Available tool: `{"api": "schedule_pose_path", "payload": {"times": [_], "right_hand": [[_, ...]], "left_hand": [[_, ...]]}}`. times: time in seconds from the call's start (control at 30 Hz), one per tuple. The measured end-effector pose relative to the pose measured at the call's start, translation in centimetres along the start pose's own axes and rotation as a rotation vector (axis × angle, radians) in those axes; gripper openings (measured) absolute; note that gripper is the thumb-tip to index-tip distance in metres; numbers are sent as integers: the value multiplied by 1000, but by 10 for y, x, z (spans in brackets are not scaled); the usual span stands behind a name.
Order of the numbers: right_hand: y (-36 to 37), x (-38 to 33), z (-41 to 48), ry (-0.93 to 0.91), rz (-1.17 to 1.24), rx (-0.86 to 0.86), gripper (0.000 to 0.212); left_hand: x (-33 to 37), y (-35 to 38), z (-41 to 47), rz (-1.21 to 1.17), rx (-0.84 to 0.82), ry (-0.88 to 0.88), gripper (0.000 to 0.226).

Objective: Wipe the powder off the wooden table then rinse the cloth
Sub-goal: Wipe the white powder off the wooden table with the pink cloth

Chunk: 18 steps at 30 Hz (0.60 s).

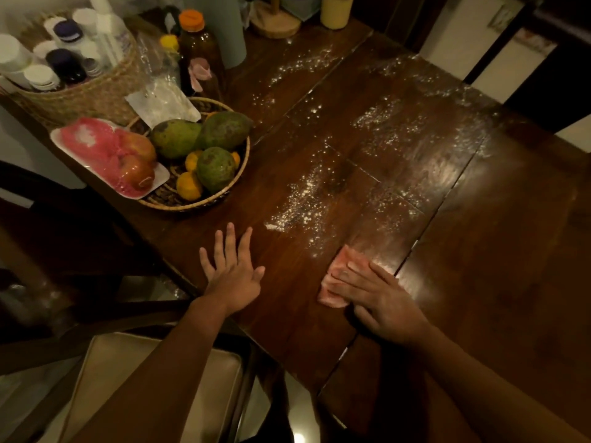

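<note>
A person's right hand [380, 298] presses a pink cloth [340, 262] flat on the wooden bench [479, 282] near white powder [303, 203], fingers [358, 282] straight. The left hand [232, 271] rests spread nearby. One woven basket [188, 207] holds green fruit [174, 137], and another basket [83, 97] holds bottles [67, 65].

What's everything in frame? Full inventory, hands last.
table: one, dark wood, fills the view
powder: scattered patches, white, table's middle and far side
cloth: one, pink, near edge of the table
fruit basket: one, woven, table's left
green fruits: three, in fruit basket
oranges: several, in fruit basket
apples: two, red, pink netting, white tray on fruit basket
wicker basket: one, tan, far left, holds bottles
brown bottle: one, orange cap, behind fruit basket
chair cushion: one, beige, bottom left
left hand: flat on table, fingers spread
right hand: pressing cloth
</note>
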State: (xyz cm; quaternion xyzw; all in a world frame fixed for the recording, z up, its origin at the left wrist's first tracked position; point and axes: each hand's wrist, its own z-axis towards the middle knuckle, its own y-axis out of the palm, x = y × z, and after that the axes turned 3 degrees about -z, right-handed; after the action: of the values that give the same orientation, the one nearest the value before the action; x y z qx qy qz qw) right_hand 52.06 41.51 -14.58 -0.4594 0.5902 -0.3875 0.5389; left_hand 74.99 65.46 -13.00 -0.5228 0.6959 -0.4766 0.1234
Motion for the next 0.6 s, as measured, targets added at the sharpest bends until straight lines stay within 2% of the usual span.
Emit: {"api": "schedule_pose_path", "payload": {"times": [0.07, 0.13, 0.2, 0.27, 0.37, 0.4, 0.43, 0.5, 0.57, 0.6], "right_hand": [[-11, 25, -8, 196, 6, 26, 52], [-19, 40, -3, 530, 66, 93, 54], [-20, 35, 14, 733, 99, 139, 60], [-15, 19, 20, 701, 107, 107, 63], [-12, 23, -8, 287, 47, 2, 59], [-17, 36, -20, 185, 5, -34, 58], [-23, 52, -27, 169, -25, -67, 58], [-34, 83, -30, 389, -28, -89, 59], [-42, 110, -17, 696, 51, -7, 57], [-46, 121, -5, 792, 90, 29, 56]], "left_hand": [[2, 6, -10, 8, 138, 74, 68], [10, 16, -21, 38, 311, 222, 52], [29, 29, -26, 48, 325, 389, 40], [49, 44, -26, 89, 225, 542, 35], [62, 50, -21, 80, 200, 593, 37], [62, 49, -21, 63, 205, 595, 38], [62, 49, -21, 49, 207, 596, 39], [60, 48, -20, 27, 213, 591, 40], [62, 49, -20, 13, 224, 569, 40], [63, 50, -21, 14, 230, 561, 39]]}}
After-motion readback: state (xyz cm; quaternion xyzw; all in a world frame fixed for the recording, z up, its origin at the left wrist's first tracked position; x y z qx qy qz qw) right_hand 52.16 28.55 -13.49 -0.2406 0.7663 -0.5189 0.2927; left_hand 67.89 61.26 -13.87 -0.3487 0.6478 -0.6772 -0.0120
